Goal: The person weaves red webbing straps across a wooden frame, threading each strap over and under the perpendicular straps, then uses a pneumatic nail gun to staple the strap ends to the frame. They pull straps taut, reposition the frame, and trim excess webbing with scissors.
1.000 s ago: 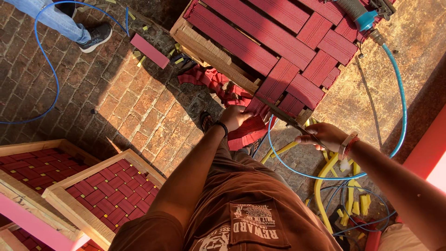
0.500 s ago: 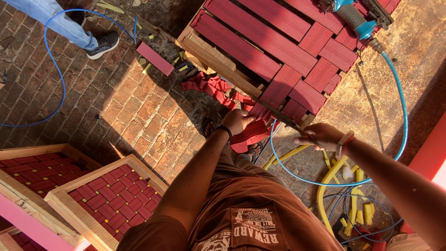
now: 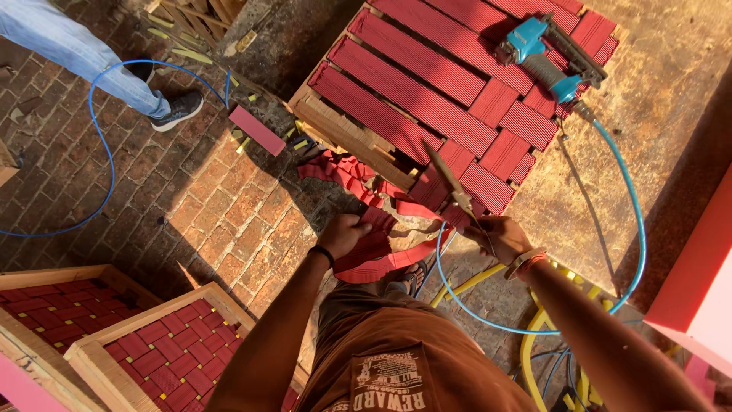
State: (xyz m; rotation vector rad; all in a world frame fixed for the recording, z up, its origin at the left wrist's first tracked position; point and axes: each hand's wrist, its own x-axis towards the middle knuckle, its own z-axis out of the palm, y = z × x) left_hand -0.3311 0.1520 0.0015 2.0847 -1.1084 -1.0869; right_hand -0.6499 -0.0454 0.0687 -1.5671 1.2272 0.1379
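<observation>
The left hand is closed on the loose end of the red webbing strap, fingers curled round it just below the near edge of the wooden frame. The right hand pinches a slim metal weaving tool, its long blade angled up over the frame's near corner, tip resting on the woven red strips. The strap bunches in folds on the brick floor between the frame's near edge and the person's knees.

What's moved in the last second? The view has swung and tightened — the frame now sits higher and fuller in the picture, and the blue nail gun lying on the weave at the far right corner has come wholly into sight, with its blue air hose looping down the concrete. Both hands have drawn closer to the frame's near corner and the tool has come up off the lap and onto the weave — that reads to me as a fresh strip being lined up for threading, not fastening, since the nail gun lies untouched.

Two finished woven panels lean at lower left. Another person's leg and shoe stand at the upper left, beside a second loop of blue hose. Yellow tubing lies under the right arm.
</observation>
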